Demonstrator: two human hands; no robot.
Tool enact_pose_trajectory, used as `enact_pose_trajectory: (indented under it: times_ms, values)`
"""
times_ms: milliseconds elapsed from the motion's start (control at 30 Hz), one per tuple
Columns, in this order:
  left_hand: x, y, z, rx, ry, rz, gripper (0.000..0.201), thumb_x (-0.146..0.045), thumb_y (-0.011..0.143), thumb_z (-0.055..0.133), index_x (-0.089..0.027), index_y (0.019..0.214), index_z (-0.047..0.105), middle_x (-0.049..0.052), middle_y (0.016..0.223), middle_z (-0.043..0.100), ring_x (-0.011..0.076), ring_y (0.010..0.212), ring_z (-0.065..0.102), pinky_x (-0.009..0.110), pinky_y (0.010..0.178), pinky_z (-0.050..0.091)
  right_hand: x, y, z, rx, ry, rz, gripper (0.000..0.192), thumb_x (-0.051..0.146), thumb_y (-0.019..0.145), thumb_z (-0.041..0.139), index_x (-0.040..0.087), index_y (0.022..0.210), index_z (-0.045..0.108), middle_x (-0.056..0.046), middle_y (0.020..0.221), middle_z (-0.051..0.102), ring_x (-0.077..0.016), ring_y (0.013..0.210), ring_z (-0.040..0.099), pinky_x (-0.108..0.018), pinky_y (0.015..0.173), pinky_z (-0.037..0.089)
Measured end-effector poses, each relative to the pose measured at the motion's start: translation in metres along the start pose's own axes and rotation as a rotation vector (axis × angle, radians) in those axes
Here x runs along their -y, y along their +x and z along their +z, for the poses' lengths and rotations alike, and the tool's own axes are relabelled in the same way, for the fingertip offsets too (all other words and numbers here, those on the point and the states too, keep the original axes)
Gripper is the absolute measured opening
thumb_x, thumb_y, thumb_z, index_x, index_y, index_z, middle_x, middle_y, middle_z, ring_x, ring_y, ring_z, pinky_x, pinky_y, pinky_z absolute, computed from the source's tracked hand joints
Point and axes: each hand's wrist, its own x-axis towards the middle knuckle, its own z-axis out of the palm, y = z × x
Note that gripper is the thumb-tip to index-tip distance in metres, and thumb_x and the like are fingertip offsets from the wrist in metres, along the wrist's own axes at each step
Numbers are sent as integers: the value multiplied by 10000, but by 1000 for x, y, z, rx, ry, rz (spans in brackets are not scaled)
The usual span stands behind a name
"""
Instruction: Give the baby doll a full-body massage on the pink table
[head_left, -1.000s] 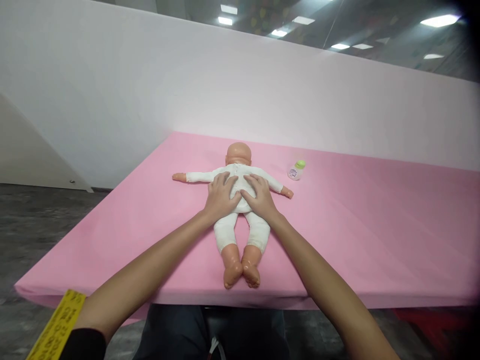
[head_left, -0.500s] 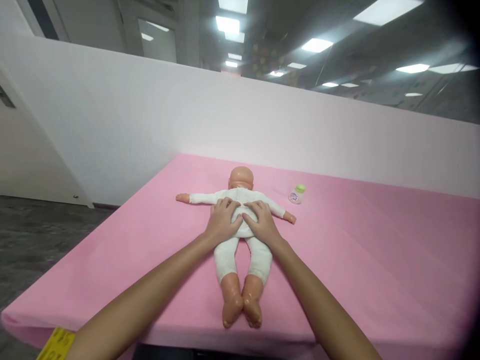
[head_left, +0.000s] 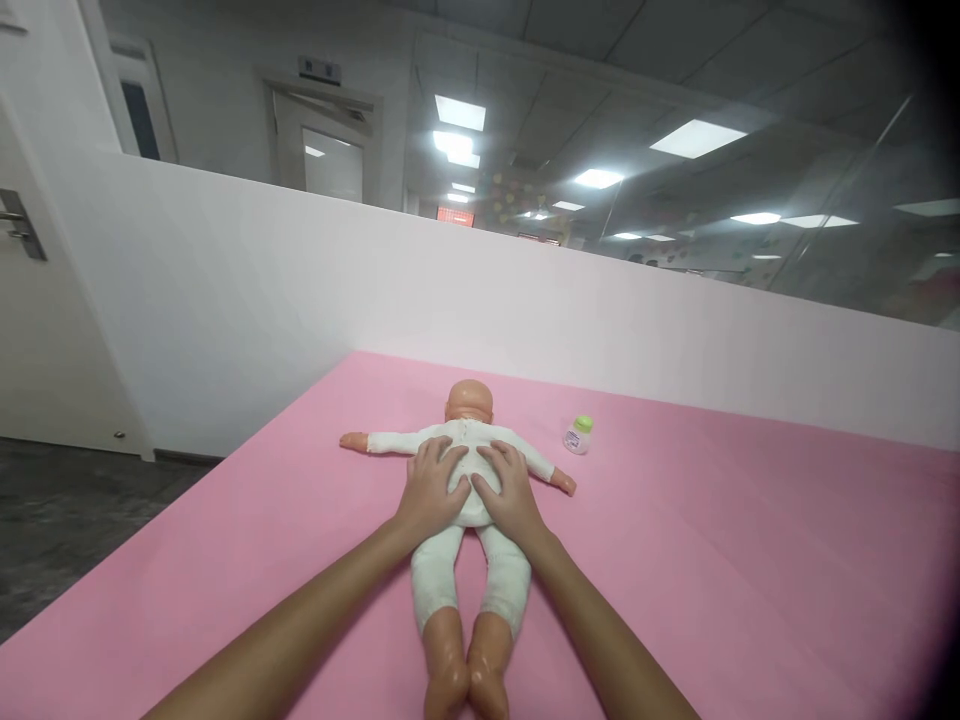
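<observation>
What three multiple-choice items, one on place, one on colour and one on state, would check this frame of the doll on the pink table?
1. Where does the small bottle stand?
A. beyond the doll's right-hand arm, apart from it
B. between the doll's feet
C. in the left hand

2. What colour is the bottle's cap?
A. red
B. green
C. blue

3. How does the doll lie?
A. sitting upright
B. curled on its side
C. stretched flat on the pink table, arms spread

Answers: 1 A, the bottle stands alone on the table past that arm. 2 B, the cap is light green. 3 C, the left hand and the right hand rest flat on the doll's torso, arms out to both sides.
</observation>
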Motion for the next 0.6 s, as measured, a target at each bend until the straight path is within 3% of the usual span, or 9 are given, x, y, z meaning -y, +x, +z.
enact_pose_trajectory:
  times_ms: [133, 333, 600]
  values:
    - [4, 0, 2, 42, -11, -4, 447, -240, 911, 560, -258, 1358, 583, 110, 1493, 453, 334, 1408, 402, 574, 1122, 377, -6, 0, 3, 37, 3, 18, 461, 345, 912, 639, 285, 1368, 610, -98, 1502, 498, -320, 1423, 433, -561, 1200, 364]
    - [1, 1, -3, 50, -45, 23, 365, -247, 915, 564, -259, 1273, 634, 86, 1287, 574, 301, 1262, 516, 533, 1071, 433, -1, 1, -1, 35, 16, -15, 386, 299, 907, 637, 294, 1292, 657, -92, 1281, 633, -316, 1254, 538, -550, 1119, 439]
    - [-1, 2, -6, 60, -50, 14, 332, -244, 905, 558, -268, 1222, 654, 69, 1177, 596, 291, 1158, 546, 520, 1009, 450, 10, 2, -8, 48, 28, 29, 309, 287, 888, 635, 289, 1190, 701, -86, 1119, 640, -313, 1129, 585, -525, 1039, 494]
